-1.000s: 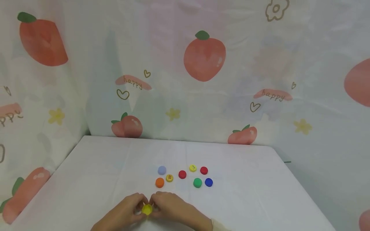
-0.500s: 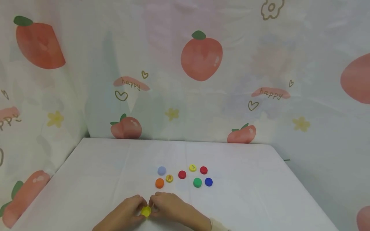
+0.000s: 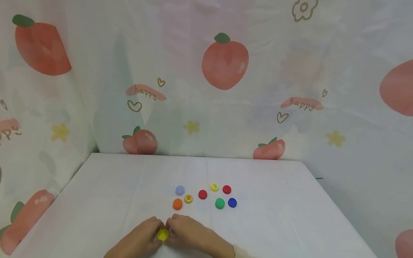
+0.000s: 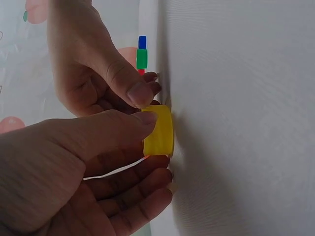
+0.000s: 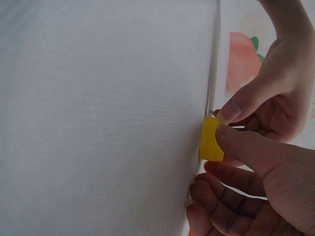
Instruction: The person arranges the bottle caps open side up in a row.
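A yellow bottle cap (image 3: 162,235) sits low at the table's near side, its hollow side facing up. My left hand (image 3: 139,238) pinches it from the left, and the left wrist view has the thumb against the wall of the yellow cap (image 4: 160,132). From the right, my right hand (image 3: 188,232) pinches the same cap. Both thumbs lie close together on the yellow cap (image 5: 210,140) in the right wrist view. The cap's lower edge is at the tabletop; the far-side fingertips are partly hidden.
Beyond the hands lie several loose caps: orange (image 3: 177,204), light blue (image 3: 180,190), small yellow ones (image 3: 188,199), red ones (image 3: 202,194), a green cap (image 3: 220,203) and a blue cap (image 3: 232,202). A fruit-print curtain (image 3: 180,53) stands behind the white table (image 3: 274,222).
Both hands keep their pinch on the yellow cap at nearly the same spot. The head view has shifted slightly.
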`<state>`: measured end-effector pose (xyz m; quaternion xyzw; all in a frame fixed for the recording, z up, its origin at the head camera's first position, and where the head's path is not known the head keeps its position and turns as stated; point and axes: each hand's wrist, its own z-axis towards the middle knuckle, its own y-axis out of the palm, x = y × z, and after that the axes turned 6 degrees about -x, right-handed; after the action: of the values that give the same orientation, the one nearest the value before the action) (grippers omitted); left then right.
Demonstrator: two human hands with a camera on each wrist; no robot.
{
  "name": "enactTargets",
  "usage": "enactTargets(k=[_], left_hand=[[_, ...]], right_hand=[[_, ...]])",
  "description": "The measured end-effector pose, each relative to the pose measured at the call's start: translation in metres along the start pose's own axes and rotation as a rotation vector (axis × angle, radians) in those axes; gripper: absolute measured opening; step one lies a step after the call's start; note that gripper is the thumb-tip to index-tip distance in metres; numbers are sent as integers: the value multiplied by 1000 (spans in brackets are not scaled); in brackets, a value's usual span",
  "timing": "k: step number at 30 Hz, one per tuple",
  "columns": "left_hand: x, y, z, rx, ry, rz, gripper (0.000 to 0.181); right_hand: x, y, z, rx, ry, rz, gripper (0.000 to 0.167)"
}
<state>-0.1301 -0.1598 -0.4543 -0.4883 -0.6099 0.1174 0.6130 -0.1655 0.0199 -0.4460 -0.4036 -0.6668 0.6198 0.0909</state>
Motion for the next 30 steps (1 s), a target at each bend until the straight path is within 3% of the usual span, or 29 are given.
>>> enactTargets(k=[13,18,25,30], left_hand=[[-4,0,-4,29,95,21,35],[-1,0,-2,59,106,26,40],[2,4,6,166,158,104,38],[8,2,9,244,156,81,34]], right_hand=[[2,-7,-2,-42,50,67,28],[5,-14,-6,-39,61,75,31],[12,-17,-9,-6,64,84,30],[18,-19,-10,21,80,135,26]])
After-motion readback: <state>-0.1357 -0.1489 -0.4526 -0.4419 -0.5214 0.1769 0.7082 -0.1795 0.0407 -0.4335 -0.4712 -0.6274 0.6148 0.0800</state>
